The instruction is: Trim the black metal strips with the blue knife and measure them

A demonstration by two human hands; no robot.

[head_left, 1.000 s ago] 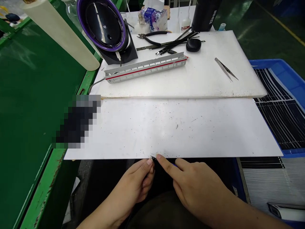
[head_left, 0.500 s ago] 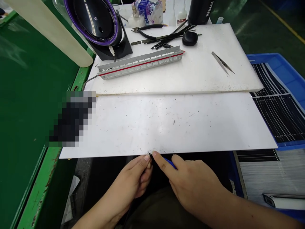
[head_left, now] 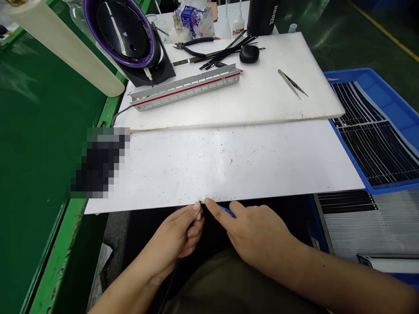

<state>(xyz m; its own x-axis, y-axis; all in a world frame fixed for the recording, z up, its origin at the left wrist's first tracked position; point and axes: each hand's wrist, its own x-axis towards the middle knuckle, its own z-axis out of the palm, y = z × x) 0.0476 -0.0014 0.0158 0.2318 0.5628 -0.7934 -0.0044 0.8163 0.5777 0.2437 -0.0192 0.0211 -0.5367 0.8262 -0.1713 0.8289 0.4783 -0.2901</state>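
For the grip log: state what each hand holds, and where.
Left hand pinches a thin black strip near its upper end; right hand grips a blue tool, its handle mostly hidden under the fingers.

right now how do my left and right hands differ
Left hand is curled, thumb and forefinger pinched on a thin black strip; right hand lies flatter, forefinger stretched out. Right hand holds a blue tool; left hand has none. Both meet fingertips at the sheet's near edge.
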